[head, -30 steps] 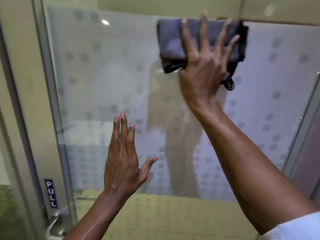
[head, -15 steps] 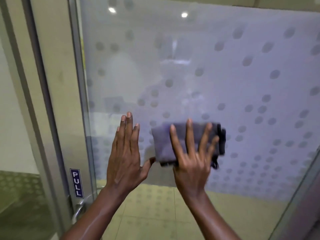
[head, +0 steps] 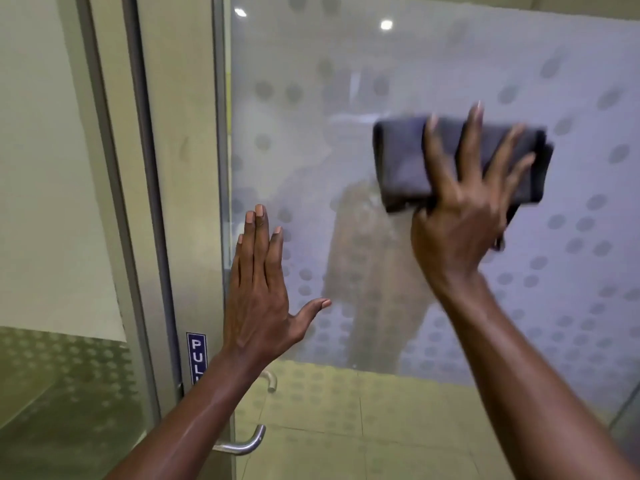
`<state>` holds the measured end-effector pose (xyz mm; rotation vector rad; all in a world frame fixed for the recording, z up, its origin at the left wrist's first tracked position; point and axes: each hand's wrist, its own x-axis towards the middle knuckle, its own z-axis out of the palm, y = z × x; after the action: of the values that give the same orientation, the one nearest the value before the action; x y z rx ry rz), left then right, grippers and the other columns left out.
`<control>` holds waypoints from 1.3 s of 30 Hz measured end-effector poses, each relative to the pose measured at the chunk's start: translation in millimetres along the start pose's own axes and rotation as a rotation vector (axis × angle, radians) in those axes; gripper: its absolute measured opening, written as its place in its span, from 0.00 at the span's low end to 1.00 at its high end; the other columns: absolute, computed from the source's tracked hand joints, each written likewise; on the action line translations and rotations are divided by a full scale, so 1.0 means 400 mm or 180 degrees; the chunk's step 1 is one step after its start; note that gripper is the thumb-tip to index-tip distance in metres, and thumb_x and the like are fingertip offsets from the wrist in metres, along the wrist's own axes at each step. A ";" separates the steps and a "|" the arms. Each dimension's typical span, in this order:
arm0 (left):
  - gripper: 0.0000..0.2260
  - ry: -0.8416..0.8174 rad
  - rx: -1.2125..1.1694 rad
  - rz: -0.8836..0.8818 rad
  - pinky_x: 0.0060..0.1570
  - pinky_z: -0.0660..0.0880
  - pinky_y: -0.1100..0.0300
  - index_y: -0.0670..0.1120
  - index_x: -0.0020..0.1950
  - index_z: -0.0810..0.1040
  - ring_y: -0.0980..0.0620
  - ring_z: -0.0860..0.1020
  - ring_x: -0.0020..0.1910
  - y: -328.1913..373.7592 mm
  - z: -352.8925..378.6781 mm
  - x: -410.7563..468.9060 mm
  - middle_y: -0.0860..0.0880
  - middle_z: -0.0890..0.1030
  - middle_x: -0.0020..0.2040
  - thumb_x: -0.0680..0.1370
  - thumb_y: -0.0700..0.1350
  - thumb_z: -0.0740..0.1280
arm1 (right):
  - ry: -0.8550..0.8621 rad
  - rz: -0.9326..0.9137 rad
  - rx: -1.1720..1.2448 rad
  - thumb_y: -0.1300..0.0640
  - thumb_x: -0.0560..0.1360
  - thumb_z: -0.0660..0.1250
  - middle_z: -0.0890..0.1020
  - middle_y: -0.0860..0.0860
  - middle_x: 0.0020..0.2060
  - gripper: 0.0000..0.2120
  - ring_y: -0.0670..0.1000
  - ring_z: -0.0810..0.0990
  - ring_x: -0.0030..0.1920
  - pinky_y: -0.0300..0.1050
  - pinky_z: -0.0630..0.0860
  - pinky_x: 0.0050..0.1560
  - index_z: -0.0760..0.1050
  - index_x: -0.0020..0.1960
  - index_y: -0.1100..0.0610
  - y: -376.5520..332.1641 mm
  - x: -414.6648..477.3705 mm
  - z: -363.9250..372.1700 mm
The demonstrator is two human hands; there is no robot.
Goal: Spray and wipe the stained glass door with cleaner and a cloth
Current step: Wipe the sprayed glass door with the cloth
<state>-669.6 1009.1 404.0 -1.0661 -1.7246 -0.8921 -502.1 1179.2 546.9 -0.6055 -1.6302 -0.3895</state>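
cloth (head: 401, 161), dark and folded, pressed onto dotted frosted glass door (head: 450, 64) under right hand (head: 460, 220), fingers (head: 471, 143) straight and splayed wide. left hand (head: 258, 306) flat-palmed by door edge, fingers straight, together. blue sign (head: 196, 355) reading "pul".

Folded dark grey cloth (head: 401, 161) pressed flat against the frosted, dotted glass door (head: 450, 64), under the right hand (head: 460, 216).

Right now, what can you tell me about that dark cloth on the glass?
The cloth is dark grey, soft-looking and folded into a thick, wide pad. It lies flat against the frosted, dotted glass door, right of the middle. The right hand presses it there with spread, straight fingers. A loose bit hangs below its lower right corner. Its edges look blurry.
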 end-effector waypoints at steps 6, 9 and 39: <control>0.56 0.0011 0.0006 -0.0033 0.84 0.63 0.32 0.33 0.87 0.56 0.33 0.51 0.90 -0.062 -0.015 0.001 0.32 0.51 0.89 0.77 0.71 0.74 | 0.0083 -0.0066 -0.0206 0.61 0.84 0.54 0.61 0.53 0.87 0.33 0.75 0.54 0.85 0.78 0.51 0.83 0.60 0.86 0.40 -0.145 0.208 0.020; 0.56 0.0021 -0.0023 0.0036 0.84 0.63 0.33 0.34 0.87 0.57 0.34 0.51 0.90 -0.072 -0.014 0.000 0.32 0.52 0.90 0.77 0.71 0.74 | 0.0040 -0.0249 -0.0315 0.61 0.86 0.54 0.60 0.53 0.87 0.31 0.75 0.54 0.85 0.77 0.51 0.83 0.58 0.87 0.41 -0.182 0.143 0.042; 0.62 -0.0419 -0.0435 0.0189 0.88 0.55 0.42 0.39 0.90 0.51 0.38 0.48 0.91 -0.170 -0.044 -0.089 0.40 0.46 0.92 0.72 0.75 0.76 | 0.0207 -0.0199 0.0009 0.46 0.90 0.55 0.65 0.56 0.85 0.23 0.75 0.57 0.84 0.79 0.52 0.83 0.65 0.84 0.42 -0.309 0.143 0.082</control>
<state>-718.7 958.4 369.0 -1.2848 -1.7495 -0.9305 -605.4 1108.2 609.5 -0.5354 -1.5899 -0.4484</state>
